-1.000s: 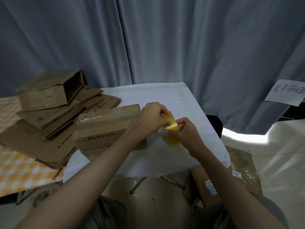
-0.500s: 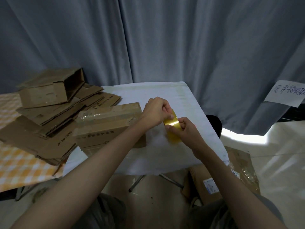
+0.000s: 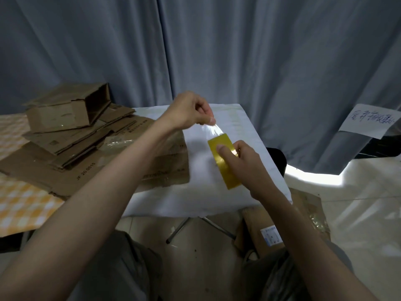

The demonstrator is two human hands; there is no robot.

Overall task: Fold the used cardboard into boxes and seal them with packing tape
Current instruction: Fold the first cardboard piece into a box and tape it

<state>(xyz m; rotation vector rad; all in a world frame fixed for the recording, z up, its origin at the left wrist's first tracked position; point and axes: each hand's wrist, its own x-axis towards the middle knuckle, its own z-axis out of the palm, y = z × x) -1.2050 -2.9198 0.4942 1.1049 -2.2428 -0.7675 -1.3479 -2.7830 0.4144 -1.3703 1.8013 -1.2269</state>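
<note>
- My right hand (image 3: 249, 166) grips the yellow tape roll (image 3: 224, 158) above the white surface (image 3: 249, 127), fingers curled round it.
- My left hand (image 3: 191, 112) pinches the clear tape end (image 3: 213, 129), raised just beside the roll.
- The taped box (image 3: 171, 161) lies under my left forearm, flattened cardboard (image 3: 65, 135) stacked beside.

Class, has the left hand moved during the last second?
Yes. The left hand has risen away from the tape roll, towards the curtain, pulling tape.
</note>
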